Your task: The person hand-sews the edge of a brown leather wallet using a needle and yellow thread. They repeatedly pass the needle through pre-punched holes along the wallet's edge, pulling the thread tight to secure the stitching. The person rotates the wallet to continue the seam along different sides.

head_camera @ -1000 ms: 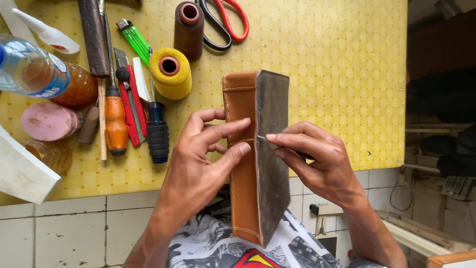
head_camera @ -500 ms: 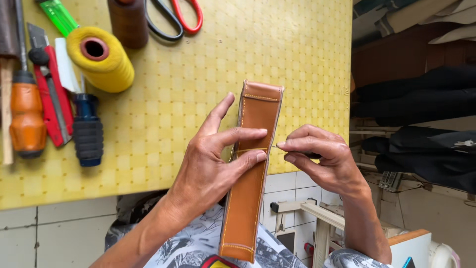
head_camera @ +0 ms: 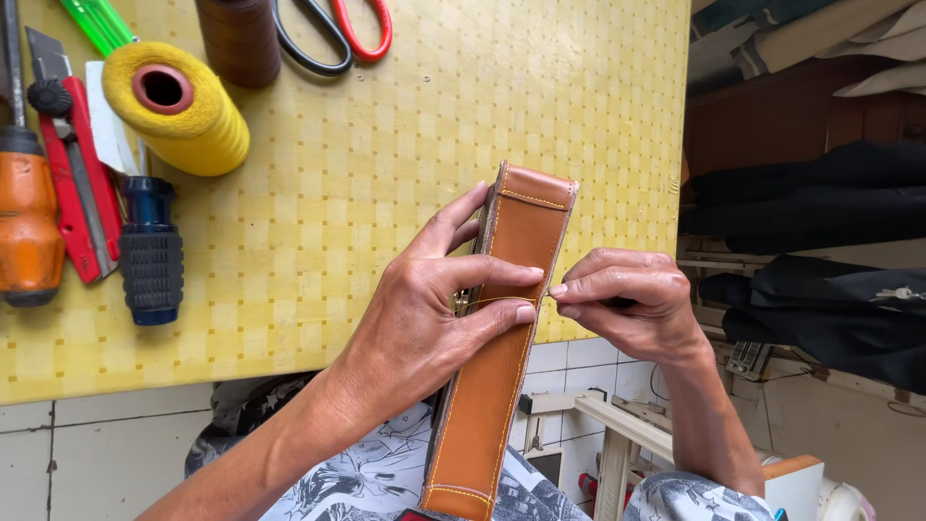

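Leather case: long tan piece with yellow stitching along its edges, held upright over the near edge of the tabletop.
Left hand: wraps the case from the left; its fingers lie across the front and press on it.
Right hand: just beside the right edge of the case; thumb and forefinger are pressed together, pinching something thin, too small to tell.
Yellow thread spool: lies on the tabletop, well apart.
Scissors: red handles, at the far edge.
Orange screwdriver: far left.
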